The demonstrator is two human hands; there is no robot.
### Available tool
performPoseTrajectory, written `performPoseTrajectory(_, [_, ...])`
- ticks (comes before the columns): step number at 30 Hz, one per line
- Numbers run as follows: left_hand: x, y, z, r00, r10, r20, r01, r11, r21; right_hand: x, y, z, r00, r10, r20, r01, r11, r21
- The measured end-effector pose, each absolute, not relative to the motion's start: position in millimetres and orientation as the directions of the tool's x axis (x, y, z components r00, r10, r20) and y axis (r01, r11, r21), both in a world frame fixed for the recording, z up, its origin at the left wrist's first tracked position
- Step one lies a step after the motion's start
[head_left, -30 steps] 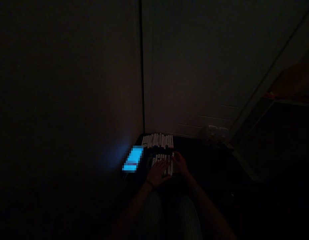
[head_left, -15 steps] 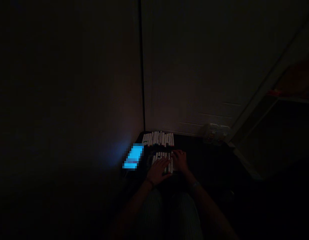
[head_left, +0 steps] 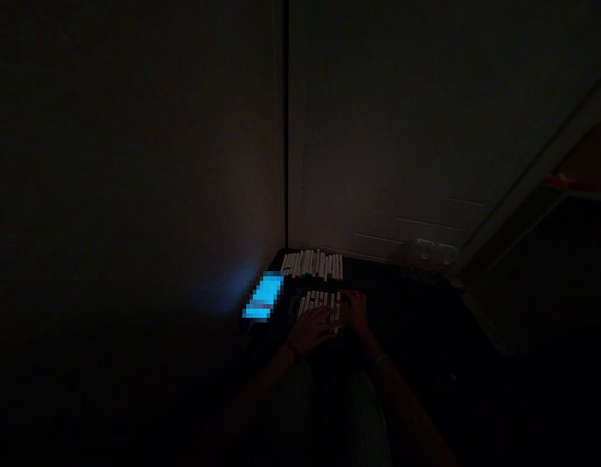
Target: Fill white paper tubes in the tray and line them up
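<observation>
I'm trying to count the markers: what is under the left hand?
The nearer row of white markers runs under the left hand. Far ends show beyond it; the near parts of many are covered, and anything else beneath cannot be seen.

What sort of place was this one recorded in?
Probably a dark corner of a room, perhaps at home: walls meeting behind a dark surface, two rows of white marker-like pens on it, and a glowing, pixelated screen as the brightest light in view.
</observation>
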State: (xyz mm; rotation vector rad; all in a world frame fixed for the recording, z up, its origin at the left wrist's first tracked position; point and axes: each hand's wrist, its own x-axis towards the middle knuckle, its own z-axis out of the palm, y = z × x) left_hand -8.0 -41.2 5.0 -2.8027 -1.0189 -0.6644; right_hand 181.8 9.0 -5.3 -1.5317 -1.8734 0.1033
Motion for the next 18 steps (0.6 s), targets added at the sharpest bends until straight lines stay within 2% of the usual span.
performPoseTrajectory(7, [-6.3,-39.6,-1.0,0.69,0.595,0.411,0.632,-0.773,0.056,178.7,6.0,-3.3,-0.025,0.893,0.45,0.843,0.261,-0.471])
performPoseTrajectory(18, [-4.9,-39.0,-5.3,0.691,0.614,0.382,0.644,-0.763,0.062,174.1,5.5,1.9,-0.047,0.9,0.434,0.888,0.237,-0.395])
